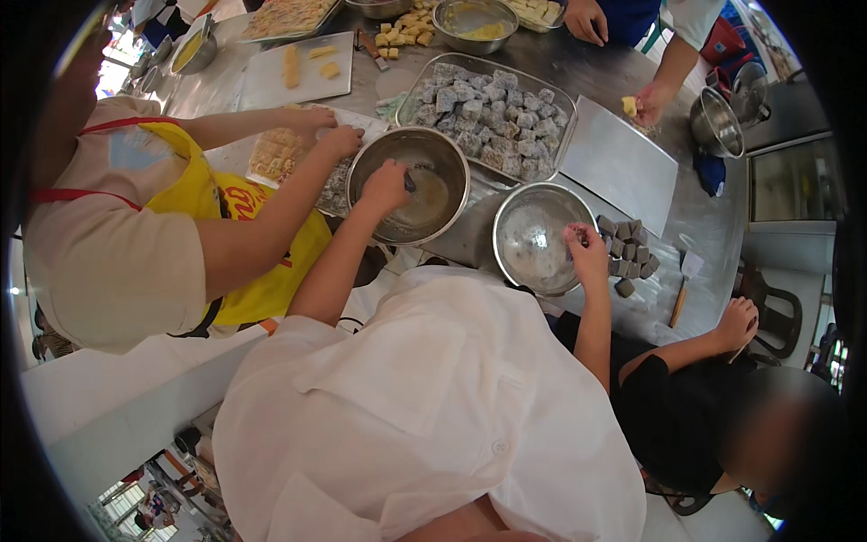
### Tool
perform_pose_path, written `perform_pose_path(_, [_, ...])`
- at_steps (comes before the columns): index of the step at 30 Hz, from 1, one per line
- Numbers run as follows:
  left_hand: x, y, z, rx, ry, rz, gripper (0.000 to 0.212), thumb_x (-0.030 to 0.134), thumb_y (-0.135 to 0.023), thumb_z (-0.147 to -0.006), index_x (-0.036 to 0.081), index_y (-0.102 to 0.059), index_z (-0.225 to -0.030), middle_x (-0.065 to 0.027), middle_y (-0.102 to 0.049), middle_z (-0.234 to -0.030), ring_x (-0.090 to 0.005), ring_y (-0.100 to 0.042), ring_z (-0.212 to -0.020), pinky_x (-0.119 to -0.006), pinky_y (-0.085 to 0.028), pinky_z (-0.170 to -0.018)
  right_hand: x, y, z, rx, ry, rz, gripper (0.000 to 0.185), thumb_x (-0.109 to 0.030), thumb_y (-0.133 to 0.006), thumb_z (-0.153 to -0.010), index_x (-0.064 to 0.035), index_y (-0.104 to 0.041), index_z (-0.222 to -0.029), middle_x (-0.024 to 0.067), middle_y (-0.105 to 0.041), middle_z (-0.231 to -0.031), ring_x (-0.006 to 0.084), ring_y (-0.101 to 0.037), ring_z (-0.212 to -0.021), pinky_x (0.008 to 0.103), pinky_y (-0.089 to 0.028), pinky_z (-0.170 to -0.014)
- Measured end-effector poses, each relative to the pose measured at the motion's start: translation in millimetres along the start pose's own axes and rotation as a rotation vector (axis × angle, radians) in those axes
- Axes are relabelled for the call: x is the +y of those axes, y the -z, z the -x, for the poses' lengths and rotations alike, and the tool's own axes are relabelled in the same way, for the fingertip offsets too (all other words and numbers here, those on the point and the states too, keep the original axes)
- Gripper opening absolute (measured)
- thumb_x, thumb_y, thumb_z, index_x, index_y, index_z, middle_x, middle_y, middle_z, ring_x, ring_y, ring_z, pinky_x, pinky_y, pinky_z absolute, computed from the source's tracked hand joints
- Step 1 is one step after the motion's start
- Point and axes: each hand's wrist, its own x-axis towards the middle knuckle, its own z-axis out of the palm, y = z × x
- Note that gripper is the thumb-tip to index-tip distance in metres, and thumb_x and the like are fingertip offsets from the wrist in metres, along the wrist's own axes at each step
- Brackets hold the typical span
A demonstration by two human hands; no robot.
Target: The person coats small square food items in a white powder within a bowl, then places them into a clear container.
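My left hand (386, 187) reaches into a steel bowl (455, 210) with a shallow layer of pale liquid. Its fingers hold a dark grey cube (409, 181), mostly hidden by the hand. My right hand (588, 252) is over the right rim of a second steel bowl (525, 264), whose inside is dusted with white powder. Those fingers are curled, and whether they hold something cannot be made out. Just right of that bowl, plain dark grey cubes (628, 252) lie in a pile on the metal table. Behind both bowls, a metal tray (567, 146) holds many grey cubes coated in whitish flakes.
At left, a person in a yellow apron (264, 237) works over a flake-covered tray. A white board (620, 162) and a wooden-handled spatula (681, 288) lie at right. Across the table, another person's hand (653, 101) holds a yellow piece. Yellow cubes (406, 30) sit at the back.
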Motion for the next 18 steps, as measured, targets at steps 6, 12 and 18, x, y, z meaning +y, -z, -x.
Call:
perform_pose_path(6, [22.7, 36.0, 15.3, 0.401, -0.153, 0.293, 0.040, 0.005, -0.064, -0.061, 0.006, -0.054, -0.101, -0.0151, -0.052, -0.100, -0.0322, -0.052, -0.094, -0.036, -0.043, -0.080, 16.3, 7.6, -0.2, 0.049, 0.024, 0.119, 0.044, -0.040, -0.064, -0.074, -0.0038, -0.060, -0.098, 0.0126, -0.063, -0.084, 0.0202, -0.059, -0.079, 0.0308, -0.045, -0.070])
perform_pose_path(12, [16.5, 17.6, 21.0, 0.195, -0.124, 0.043, 0.042, 0.006, -0.064, -0.063, 0.006, -0.052, -0.104, -0.0144, -0.055, -0.099, -0.0314, -0.053, -0.094, -0.038, -0.043, -0.080, 0.9, 1.3, 8.2, 0.029, -0.008, 0.136, 0.028, -0.028, -0.064, -0.078, -0.0033, -0.060, -0.091, -0.0001, -0.055, -0.069, 0.0073, -0.047, -0.061, 0.0221, -0.040, -0.057])
perform_pose_path(18, [18.0, 16.4, 19.4, 0.310, -0.146, 0.065, 0.042, 0.009, -0.065, -0.065, 0.005, -0.052, -0.105, -0.0137, -0.055, -0.099, -0.0328, -0.053, -0.092, -0.039, -0.044, -0.079, 11.3, 5.2, 8.1, 0.072, 0.024, 0.142, 0.030, -0.029, -0.064, -0.078, -0.0022, -0.060, -0.090, 0.0008, -0.056, -0.068, 0.0075, -0.048, -0.062, 0.0225, -0.040, -0.057])
